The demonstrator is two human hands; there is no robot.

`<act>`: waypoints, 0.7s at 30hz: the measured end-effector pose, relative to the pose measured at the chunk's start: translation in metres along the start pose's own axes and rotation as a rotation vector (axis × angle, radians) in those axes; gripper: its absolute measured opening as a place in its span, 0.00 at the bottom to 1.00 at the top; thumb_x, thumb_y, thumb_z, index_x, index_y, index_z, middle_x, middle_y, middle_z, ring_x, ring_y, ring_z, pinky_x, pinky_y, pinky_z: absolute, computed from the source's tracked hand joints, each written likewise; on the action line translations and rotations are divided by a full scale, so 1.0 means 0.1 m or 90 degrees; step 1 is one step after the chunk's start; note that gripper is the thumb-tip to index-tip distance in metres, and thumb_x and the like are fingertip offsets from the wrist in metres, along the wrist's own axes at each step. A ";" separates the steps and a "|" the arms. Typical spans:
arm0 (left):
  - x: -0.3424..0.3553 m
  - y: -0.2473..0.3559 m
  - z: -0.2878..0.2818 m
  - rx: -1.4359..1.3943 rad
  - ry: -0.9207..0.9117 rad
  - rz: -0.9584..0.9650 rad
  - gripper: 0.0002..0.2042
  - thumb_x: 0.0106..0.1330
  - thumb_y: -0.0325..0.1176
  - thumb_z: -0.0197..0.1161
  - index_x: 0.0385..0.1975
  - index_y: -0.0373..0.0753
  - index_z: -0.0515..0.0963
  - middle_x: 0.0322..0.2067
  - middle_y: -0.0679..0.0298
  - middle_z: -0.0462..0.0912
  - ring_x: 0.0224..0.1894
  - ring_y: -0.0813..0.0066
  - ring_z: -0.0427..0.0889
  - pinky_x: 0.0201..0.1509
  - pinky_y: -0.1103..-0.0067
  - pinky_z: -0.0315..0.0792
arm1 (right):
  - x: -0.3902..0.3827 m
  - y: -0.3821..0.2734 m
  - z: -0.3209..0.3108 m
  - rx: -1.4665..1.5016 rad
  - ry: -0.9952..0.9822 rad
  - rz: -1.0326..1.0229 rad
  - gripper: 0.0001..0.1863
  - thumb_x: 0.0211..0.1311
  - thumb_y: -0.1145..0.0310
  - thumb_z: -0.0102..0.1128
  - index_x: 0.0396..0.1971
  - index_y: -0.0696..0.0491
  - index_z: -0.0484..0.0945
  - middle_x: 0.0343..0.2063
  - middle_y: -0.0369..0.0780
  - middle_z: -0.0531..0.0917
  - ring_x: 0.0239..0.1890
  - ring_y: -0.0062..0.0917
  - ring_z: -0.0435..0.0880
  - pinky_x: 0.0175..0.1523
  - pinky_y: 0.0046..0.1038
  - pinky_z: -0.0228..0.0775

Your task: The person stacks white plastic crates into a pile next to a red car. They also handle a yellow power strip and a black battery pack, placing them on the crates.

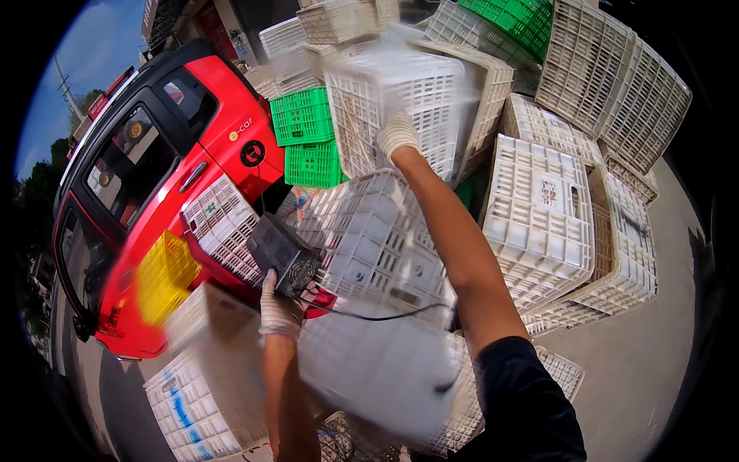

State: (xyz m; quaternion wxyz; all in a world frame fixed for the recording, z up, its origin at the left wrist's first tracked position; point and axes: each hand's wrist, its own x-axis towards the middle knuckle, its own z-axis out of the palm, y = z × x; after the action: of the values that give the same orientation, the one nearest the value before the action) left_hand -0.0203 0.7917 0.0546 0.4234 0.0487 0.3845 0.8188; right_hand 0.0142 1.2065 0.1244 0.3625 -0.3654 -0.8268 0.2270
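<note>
My left hand, in a pale glove, is closed round the lower end of a black box-shaped electrical device with a round fan grille. A thin black cable runs from it toward the right. Stretched far forward, my gloved right hand is at the face of a white slatted plastic crate, apparently gripping it; the fingers and crate edges are smeared. Just below stands another white crate. Closest to me, a pale box-like surface is badly blurred.
A red car stands at the left. Beside it are green crates, a yellow crate and a white crate with blue marks. Stacked white crates fill the right, with taller ones behind.
</note>
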 end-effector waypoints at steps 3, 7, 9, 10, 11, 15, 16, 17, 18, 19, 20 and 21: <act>0.01 -0.03 0.05 0.024 0.024 0.008 0.29 0.64 0.54 0.55 0.52 0.32 0.74 0.41 0.51 0.83 0.34 0.56 0.83 0.39 0.64 0.78 | 0.22 -0.11 0.12 -0.023 -0.094 -0.191 0.39 0.49 0.68 0.61 0.65 0.59 0.61 0.67 0.54 0.60 0.67 0.46 0.63 0.69 0.36 0.58; 0.01 -0.05 0.06 0.036 0.049 0.008 0.29 0.65 0.55 0.53 0.52 0.32 0.74 0.42 0.51 0.83 0.35 0.57 0.83 0.39 0.65 0.79 | 0.07 0.04 0.19 -0.032 -0.183 -0.179 0.43 0.48 0.64 0.65 0.66 0.57 0.60 0.70 0.51 0.55 0.69 0.45 0.60 0.71 0.35 0.55; 0.02 -0.04 0.05 0.053 0.042 0.014 0.29 0.65 0.55 0.53 0.52 0.32 0.73 0.42 0.51 0.83 0.35 0.56 0.83 0.39 0.65 0.79 | -0.08 0.16 0.24 -0.027 -0.147 -0.196 0.43 0.49 0.61 0.66 0.66 0.57 0.60 0.70 0.51 0.55 0.70 0.45 0.58 0.72 0.35 0.54; 0.02 -0.04 0.04 0.062 0.036 0.017 0.30 0.65 0.55 0.53 0.53 0.32 0.73 0.42 0.51 0.83 0.35 0.56 0.83 0.39 0.65 0.80 | -0.14 0.20 0.25 0.009 -0.114 -0.209 0.42 0.50 0.61 0.65 0.66 0.57 0.60 0.70 0.50 0.55 0.70 0.45 0.59 0.72 0.35 0.55; 0.02 -0.05 0.03 0.077 0.043 0.021 0.30 0.66 0.55 0.53 0.53 0.32 0.73 0.42 0.51 0.83 0.35 0.56 0.83 0.39 0.65 0.80 | -0.20 0.23 0.25 0.028 -0.087 -0.210 0.41 0.51 0.61 0.64 0.66 0.56 0.60 0.70 0.50 0.55 0.69 0.44 0.60 0.71 0.36 0.56; 0.04 -0.06 -0.02 0.064 0.049 0.028 0.30 0.66 0.54 0.54 0.53 0.31 0.72 0.41 0.49 0.83 0.35 0.55 0.83 0.41 0.63 0.81 | -0.18 0.26 0.08 -0.008 0.135 -0.199 0.44 0.48 0.63 0.68 0.66 0.54 0.61 0.67 0.51 0.60 0.68 0.45 0.61 0.71 0.36 0.55; 0.04 -0.07 -0.03 0.063 0.051 0.041 0.30 0.66 0.54 0.55 0.53 0.31 0.72 0.41 0.49 0.83 0.35 0.55 0.84 0.41 0.63 0.81 | -0.14 0.26 -0.01 -0.039 0.215 -0.231 0.45 0.46 0.62 0.70 0.66 0.54 0.62 0.67 0.50 0.61 0.68 0.45 0.60 0.71 0.36 0.54; 0.04 -0.07 -0.05 0.062 0.057 0.056 0.29 0.66 0.54 0.55 0.53 0.31 0.72 0.41 0.49 0.83 0.35 0.55 0.84 0.42 0.63 0.81 | -0.04 0.22 -0.07 -0.063 0.220 -0.222 0.45 0.45 0.63 0.71 0.66 0.53 0.62 0.66 0.50 0.62 0.68 0.45 0.61 0.71 0.36 0.54; 0.04 -0.08 -0.06 0.062 0.066 0.065 0.29 0.65 0.54 0.56 0.52 0.30 0.72 0.41 0.49 0.83 0.35 0.55 0.84 0.42 0.63 0.81 | 0.07 0.21 -0.15 -0.094 0.221 -0.199 0.46 0.44 0.63 0.71 0.66 0.53 0.62 0.66 0.50 0.62 0.67 0.45 0.61 0.71 0.37 0.54; 0.05 -0.09 -0.07 0.058 0.064 0.066 0.29 0.65 0.53 0.58 0.51 0.30 0.72 0.40 0.49 0.83 0.35 0.55 0.84 0.41 0.63 0.81 | 0.14 0.19 -0.19 -0.127 0.267 -0.210 0.46 0.43 0.63 0.72 0.67 0.52 0.62 0.66 0.50 0.63 0.67 0.44 0.62 0.71 0.37 0.55; 0.05 -0.10 -0.08 0.060 0.063 0.064 0.29 0.64 0.53 0.58 0.52 0.30 0.72 0.40 0.49 0.83 0.35 0.55 0.84 0.41 0.63 0.81 | 0.21 0.15 -0.19 -0.138 0.201 -0.149 0.46 0.43 0.63 0.72 0.66 0.52 0.62 0.66 0.50 0.63 0.67 0.45 0.62 0.70 0.37 0.55; 0.06 -0.10 -0.09 0.062 0.060 0.063 0.29 0.64 0.53 0.58 0.52 0.30 0.72 0.39 0.49 0.83 0.34 0.55 0.84 0.40 0.63 0.81 | 0.27 0.12 -0.17 -0.147 0.181 -0.124 0.46 0.43 0.63 0.73 0.66 0.51 0.62 0.65 0.50 0.63 0.66 0.45 0.62 0.70 0.38 0.56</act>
State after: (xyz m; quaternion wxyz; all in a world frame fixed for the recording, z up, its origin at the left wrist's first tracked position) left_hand -0.0210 0.7947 0.0402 0.3610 0.0499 0.4405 0.8205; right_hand 0.0199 1.2361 0.1393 0.4515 -0.3511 -0.8193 0.0411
